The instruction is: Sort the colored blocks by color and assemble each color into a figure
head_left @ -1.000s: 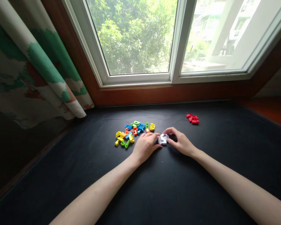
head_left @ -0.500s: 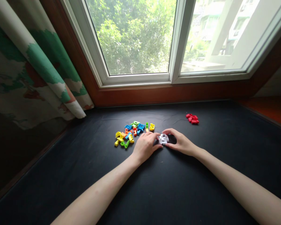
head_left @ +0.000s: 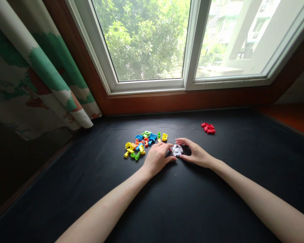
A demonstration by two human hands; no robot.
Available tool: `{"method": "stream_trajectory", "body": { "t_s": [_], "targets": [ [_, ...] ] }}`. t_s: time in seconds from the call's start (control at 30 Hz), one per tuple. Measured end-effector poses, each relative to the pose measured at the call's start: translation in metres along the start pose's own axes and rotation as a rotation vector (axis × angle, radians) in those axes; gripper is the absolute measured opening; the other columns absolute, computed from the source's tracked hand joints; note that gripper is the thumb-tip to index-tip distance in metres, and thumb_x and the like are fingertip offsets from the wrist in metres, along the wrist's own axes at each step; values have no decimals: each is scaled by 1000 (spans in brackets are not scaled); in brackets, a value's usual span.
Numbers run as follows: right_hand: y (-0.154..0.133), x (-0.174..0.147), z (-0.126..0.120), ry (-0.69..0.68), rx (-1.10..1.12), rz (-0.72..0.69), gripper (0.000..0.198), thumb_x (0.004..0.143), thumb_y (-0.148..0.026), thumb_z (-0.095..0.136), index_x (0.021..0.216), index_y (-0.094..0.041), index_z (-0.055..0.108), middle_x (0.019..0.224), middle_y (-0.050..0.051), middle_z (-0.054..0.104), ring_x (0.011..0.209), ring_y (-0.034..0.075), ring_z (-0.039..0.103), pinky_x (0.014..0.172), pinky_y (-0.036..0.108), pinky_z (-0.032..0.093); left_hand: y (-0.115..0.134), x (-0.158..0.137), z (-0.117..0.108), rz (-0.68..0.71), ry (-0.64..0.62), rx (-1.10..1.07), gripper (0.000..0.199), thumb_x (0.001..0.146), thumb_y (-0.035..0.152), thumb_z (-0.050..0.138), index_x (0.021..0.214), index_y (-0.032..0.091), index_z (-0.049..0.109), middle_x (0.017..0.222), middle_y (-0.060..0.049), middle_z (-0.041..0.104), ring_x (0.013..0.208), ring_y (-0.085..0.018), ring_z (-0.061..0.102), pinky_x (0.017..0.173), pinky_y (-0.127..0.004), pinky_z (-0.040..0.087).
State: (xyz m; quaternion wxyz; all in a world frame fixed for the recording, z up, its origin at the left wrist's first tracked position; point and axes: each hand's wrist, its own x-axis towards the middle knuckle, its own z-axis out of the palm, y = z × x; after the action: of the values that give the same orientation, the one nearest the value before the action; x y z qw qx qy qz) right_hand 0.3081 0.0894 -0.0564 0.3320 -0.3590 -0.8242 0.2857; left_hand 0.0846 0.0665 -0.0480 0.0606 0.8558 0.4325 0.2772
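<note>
Black tabletop [head_left: 167, 202], window [head_left: 147, 86] beyond it, patterned curtain [head_left: 50, 74] at the left. White interlocking plastic blocks [head_left: 177, 153] lie on the tabletop between the two hands, grouped in a small openwork cluster. Left hand [head_left: 155, 158]: palm down, fingers and thumb curved about the cluster's left side, tips at its edge; how firmly they grip, I can't tell. Right hand [head_left: 198, 154]: thumb and fingers bowed in a loose C, thumb tip by the near right corner, forefinger just past the far side, dark gap between palm and blocks. Contact there uncertain from here. Just beyond the left hand, a loose scatter of yellow, green, blue and orange blocks [head_left: 141, 147]. Red block cluster [head_left: 208, 128] well apart, farther off to the right.
</note>
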Motion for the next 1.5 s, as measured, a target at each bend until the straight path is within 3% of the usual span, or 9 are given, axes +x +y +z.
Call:
{"method": "stream_trajectory", "body": {
  "t_s": [0.3, 0.5, 0.77, 1.07, 1.3, 1.5],
  "targets": [
    [0, 0, 2, 8, -2, 30, 63, 78, -29, 71, 135, -26, 43, 126, 9, 60, 118, 24, 58, 105, 47, 44, -5, -15, -11, -14, 7, 25, 21, 91, 21, 59, 112, 18, 58, 101, -7, 68, 100, -24, 64, 89, -39, 53],
    [0, 1, -1, 37, -10, 59, 39, 87, -32, 61, 123, -21, 52, 120, 10, 62, 112, 23, 60, 100, 44, 48, -9, -27, -16, 26, 1, 13, 21, 92, 17, 52, 112, 16, 58, 105, -10, 68, 100, -24, 64, 89, -39, 53],
    [-4, 1, 0, -33, -131, 28, 50, 80, -34, 69, 126, -23, 52, 126, 9, 60, 118, 26, 56, 102, 44, 44, -11, -36, -21, 62, -4, -6, 20, 92, 14, 49, 109, 16, 59, 106, -10, 68, 100, -24, 64, 89, -40, 53],
    [-1, -1, 2, -39, -222, 34, 42, 84, -31, 63, 124, -24, 52, 123, 8, 63, 114, 25, 58, 99, 42, 45, -10, -35, -19, 67, 3, 3, 19, 92, 13, 50, 107, 17, 59, 106, -9, 69, 100, -24, 64, 88, -40, 54],
    [-3, -8, -22, -76, -368, -10, 35, 85, -31, 59, 120, -25, 56, 121, 8, 66, 115, 27, 59, 97, 44, 44, -12, -35, -18, 50, -1, -13, 19, 92, 13, 50, 108, 17, 59, 106, -9, 69, 102, -24, 64, 89, -41, 53],
    [20, -29, -59, -54, -463, 34, 36, 86, -36, 57, 120, -24, 58, 122, 9, 67, 116, 29, 60, 98, 46, 43, -11, -34, -18, 50, 4, -24, 19, 92, 12, 49, 107, 16, 60, 106, -9, 69, 102, -24, 64, 89, -40, 53]
  ]
}}
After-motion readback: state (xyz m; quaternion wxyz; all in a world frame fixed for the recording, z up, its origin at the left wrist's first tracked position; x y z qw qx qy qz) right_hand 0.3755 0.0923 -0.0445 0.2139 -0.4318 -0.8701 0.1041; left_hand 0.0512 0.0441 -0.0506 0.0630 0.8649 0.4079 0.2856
